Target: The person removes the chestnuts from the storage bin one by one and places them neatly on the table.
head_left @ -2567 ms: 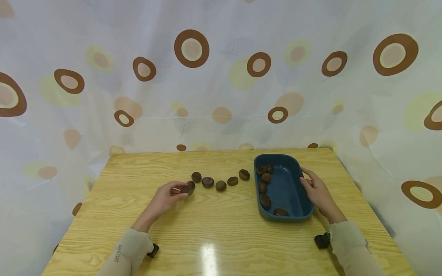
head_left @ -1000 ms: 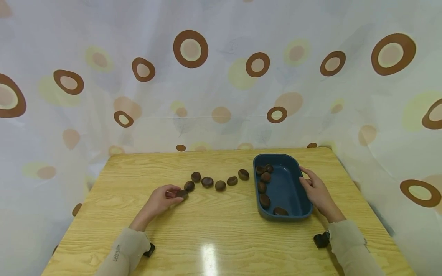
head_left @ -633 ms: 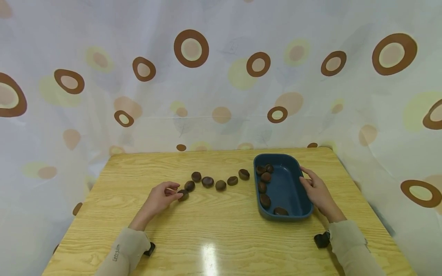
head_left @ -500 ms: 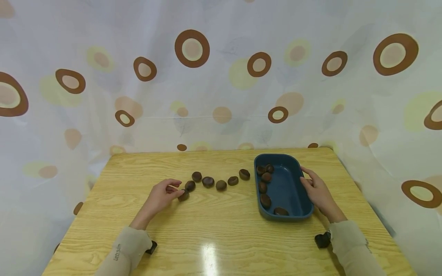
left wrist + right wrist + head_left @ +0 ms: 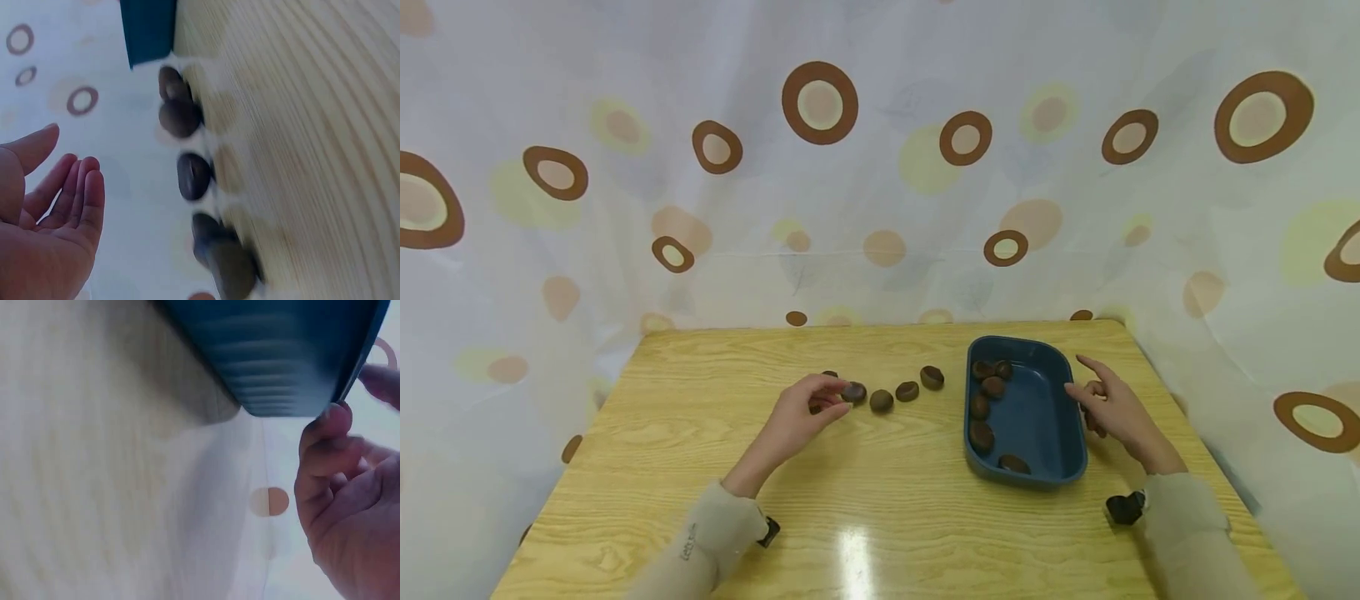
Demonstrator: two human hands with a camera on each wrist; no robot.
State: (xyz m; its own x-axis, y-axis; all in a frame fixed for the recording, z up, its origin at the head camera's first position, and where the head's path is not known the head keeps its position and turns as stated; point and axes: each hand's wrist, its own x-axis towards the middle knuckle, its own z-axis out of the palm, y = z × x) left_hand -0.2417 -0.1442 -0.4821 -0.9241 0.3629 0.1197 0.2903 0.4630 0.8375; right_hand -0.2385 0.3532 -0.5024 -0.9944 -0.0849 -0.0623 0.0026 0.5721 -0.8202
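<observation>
My left hand (image 5: 801,417) hovers over the near side of a row of brown chestnuts (image 5: 882,401), thumb and fingers apart with nothing between them. It hides the row's left end in the head view. The left wrist view shows my left hand (image 5: 59,212) with loosely bent fingers beside several chestnuts (image 5: 194,176) on the table. To the right stands a deep blue rectangular box (image 5: 1037,433). My right hand (image 5: 1112,408) holds its right rim, thumb over the edge, index finger lifted, other fingers curled outside. In the right wrist view, fingertips (image 5: 337,420) meet the box's rim (image 5: 287,412).
Several chestnuts (image 5: 981,435) lie inside the box, mostly along its left wall and front edge. A wood-grain table (image 5: 910,517) lies under everything, with a patterned cloth (image 5: 880,167) hanging behind and at both sides.
My left hand has let go of a chestnut at the row's left end and moved right. The blue box has shifted slightly right with my right hand, whose index finger has lifted away.
</observation>
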